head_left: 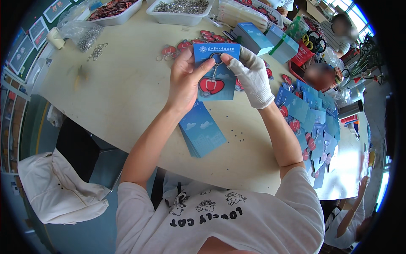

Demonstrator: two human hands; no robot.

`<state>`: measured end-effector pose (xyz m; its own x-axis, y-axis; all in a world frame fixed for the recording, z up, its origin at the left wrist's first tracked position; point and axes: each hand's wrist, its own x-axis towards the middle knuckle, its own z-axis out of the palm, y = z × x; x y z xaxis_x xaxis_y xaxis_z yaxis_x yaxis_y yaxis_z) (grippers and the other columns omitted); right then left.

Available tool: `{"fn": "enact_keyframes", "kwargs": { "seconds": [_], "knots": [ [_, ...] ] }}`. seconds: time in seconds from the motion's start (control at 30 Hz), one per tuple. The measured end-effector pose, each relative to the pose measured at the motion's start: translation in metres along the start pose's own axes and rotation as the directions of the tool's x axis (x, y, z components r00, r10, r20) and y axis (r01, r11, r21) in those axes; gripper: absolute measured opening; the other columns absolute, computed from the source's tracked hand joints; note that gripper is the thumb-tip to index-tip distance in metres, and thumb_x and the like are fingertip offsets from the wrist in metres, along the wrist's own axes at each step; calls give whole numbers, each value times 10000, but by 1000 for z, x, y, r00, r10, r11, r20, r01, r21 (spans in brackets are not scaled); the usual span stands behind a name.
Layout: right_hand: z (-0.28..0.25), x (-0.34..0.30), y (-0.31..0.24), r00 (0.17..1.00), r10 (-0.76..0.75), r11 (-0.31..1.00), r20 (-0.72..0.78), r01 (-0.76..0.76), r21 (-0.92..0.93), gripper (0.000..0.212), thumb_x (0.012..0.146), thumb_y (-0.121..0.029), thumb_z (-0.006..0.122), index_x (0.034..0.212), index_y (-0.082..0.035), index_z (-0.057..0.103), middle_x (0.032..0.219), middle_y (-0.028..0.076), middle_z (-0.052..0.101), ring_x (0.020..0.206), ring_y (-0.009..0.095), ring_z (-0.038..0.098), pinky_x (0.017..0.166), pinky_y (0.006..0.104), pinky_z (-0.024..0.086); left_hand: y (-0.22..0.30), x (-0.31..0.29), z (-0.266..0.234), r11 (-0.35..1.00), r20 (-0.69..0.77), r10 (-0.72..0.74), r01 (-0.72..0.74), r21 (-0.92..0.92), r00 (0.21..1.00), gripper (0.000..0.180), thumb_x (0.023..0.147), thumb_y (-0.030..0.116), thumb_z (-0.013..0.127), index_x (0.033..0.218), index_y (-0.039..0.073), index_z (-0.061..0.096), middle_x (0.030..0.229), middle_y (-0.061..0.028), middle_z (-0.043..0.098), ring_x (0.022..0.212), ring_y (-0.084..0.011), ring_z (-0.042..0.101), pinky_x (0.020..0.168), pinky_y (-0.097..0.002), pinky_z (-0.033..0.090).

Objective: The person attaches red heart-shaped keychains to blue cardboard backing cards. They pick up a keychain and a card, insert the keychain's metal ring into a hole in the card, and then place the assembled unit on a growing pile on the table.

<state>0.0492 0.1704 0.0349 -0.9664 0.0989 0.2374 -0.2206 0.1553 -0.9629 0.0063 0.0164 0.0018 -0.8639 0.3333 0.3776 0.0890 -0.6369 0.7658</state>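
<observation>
Both hands hold up a blue card (227,89) above the table. A red heart-shaped keychain (211,86) hangs by a short chain against its front, with its key ring near the card's upper part. My bare left hand (185,79) grips the card's left side, its thumb reaching to the ring. From the right, my right hand (253,78), in a white glove with the thumb tip bare, pinches the card, its thumb at the ring's other side. Whether the ring passes through the card cannot be made out. Below lies a fanned stack of blue cards (203,131).
Loose red keychains (169,50) lie beyond my hands. Cards with keychains attached (302,110) pile up at the right. At the back stand a tray of metal rings (181,17), card stacks (253,37) and a red container with scissors (302,51). Other people sit around the table.
</observation>
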Motion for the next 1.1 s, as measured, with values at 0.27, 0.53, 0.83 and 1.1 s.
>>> {"fn": "enact_keyframes", "kwargs": {
  "seconds": [0.27,0.53,0.83,1.1],
  "knots": [
    [-1,2,1,998,29,1000,57,-29,-3,299,855,-41,601,1149,11,573,986,32,657,798,43,587,679,206,509,-5,-3,0,998,-2,-39,39,-54,999,342,848,-84,574,1165,7,488,1102,-76,581,1025,-142,568,925,-286,444],
    [-119,-20,-60,953,201,795,226,-24,-607,332,834,-71,620,1149,2,546,870,5,610,722,55,554,649,217,471,29,-26,-41,348,165,-314,-49,936,935,432,801,290,742,1058,20,523,1016,-102,579,976,-217,563,789,-354,476],
    [-190,-34,-16,986,-161,168,-52,-25,-986,310,811,-124,641,1105,-32,599,1038,125,629,935,228,618,833,323,477,11,-89,-70,150,-16,-210,49,988,978,388,720,210,807,917,35,522,824,-52,556,762,-182,541,702,-309,459],
    [-35,5,74,887,-272,278,373,444,-852,148,768,-181,655,874,-78,647,857,111,586,841,296,591,724,397,497,15,-75,-86,656,-164,-398,405,637,903,224,776,93,758,881,34,569,842,-15,621,723,-49,554,660,-203,428]
  ]
}}
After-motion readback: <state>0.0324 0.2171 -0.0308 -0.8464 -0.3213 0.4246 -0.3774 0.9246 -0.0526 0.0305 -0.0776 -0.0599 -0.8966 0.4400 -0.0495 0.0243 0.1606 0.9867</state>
